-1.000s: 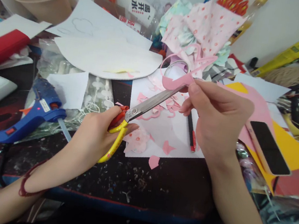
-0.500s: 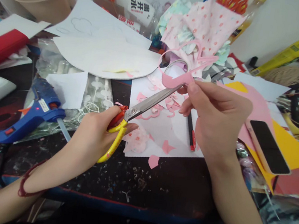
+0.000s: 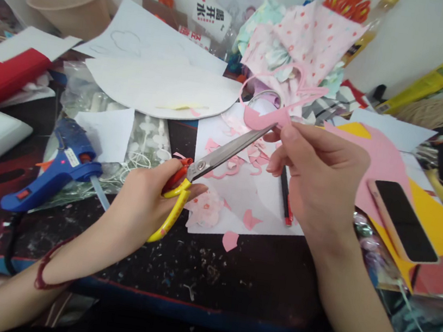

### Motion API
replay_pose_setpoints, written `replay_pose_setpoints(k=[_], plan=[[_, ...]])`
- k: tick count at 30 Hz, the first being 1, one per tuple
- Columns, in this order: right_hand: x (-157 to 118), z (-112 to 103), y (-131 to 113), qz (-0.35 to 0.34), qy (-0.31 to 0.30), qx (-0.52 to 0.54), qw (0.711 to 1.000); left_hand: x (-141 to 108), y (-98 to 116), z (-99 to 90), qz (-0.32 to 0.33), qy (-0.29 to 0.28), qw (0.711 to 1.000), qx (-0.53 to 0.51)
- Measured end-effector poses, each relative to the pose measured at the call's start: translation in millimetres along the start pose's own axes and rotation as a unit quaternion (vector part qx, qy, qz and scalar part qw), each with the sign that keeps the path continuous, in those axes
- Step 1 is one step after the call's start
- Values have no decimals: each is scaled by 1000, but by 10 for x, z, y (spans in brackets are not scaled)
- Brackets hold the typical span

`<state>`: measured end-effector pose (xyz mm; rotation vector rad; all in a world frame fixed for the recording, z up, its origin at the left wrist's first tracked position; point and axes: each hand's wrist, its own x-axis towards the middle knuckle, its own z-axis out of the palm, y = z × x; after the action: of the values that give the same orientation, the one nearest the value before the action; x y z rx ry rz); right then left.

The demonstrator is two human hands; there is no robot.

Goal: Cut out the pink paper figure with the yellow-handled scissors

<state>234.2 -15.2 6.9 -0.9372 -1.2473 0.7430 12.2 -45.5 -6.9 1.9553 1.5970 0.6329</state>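
My left hand [image 3: 140, 198] is shut on yellow-handled scissors [image 3: 216, 157], with fingers through the grips and the steel blades pointing up and right. My right hand [image 3: 320, 182] pinches a curved strip of pink paper [image 3: 261, 119] between thumb and fingers. The strip's end lies at the blade tips, and the blades look nearly closed. Below the scissors, pink paper scraps lie on a white sheet [image 3: 235, 214]. A black-and-red marker pen [image 3: 285, 197] lies partly hidden under my right hand.
A blue hot glue gun [image 3: 55, 178] lies left of my left hand, beside a plastic bag [image 3: 146, 142]. A large white paper cutout [image 3: 153, 90] and floral paper [image 3: 306, 35] lie ahead. On the right, a phone [image 3: 403, 220] rests on yellow card [image 3: 440, 219].
The whole scene has shifted slightly in view. My hands still hold the scissors and pink strip in about the same pose.
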Motion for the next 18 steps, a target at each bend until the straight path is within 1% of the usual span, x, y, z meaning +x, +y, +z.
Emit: replay_pose_setpoints(k=[8,13,18], plan=[[-2,-4,-11,30,-10,21,999,24,31,-3,-24,-2,999,-26],[-7,-26,6,41,-21,26,999,36,28,14,-11,14,1000,-15],[-8,-28,13,37,-19,15,999,28,14,11,-5,14,1000,-9]])
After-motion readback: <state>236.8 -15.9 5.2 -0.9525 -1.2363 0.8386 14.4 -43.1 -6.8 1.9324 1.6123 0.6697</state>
